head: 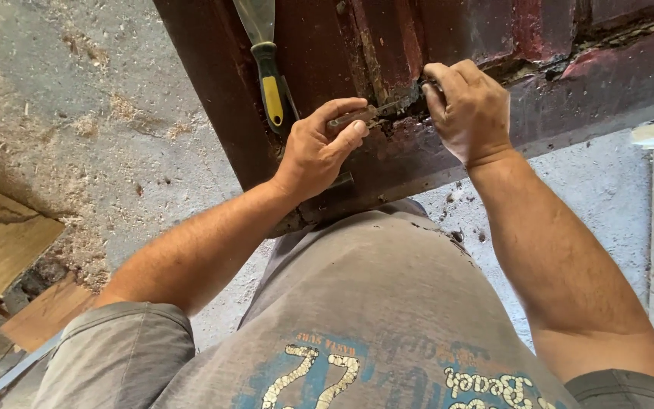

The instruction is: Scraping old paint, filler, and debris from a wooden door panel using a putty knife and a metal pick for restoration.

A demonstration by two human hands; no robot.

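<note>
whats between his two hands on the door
In the head view, a small dark metal tool bridges the gap: the left hand pinches it, its tip toward the right hand on the dark red door.

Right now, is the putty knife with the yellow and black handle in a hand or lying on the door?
Lying on the door: the putty knife rests flat on the dark red door, beside the left hand, untouched.

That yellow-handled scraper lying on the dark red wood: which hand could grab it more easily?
The left hand, probably. It sits right beside the scraper, while the right hand is farther along the dark red wood, fingers pressed into its damaged joint.
</note>
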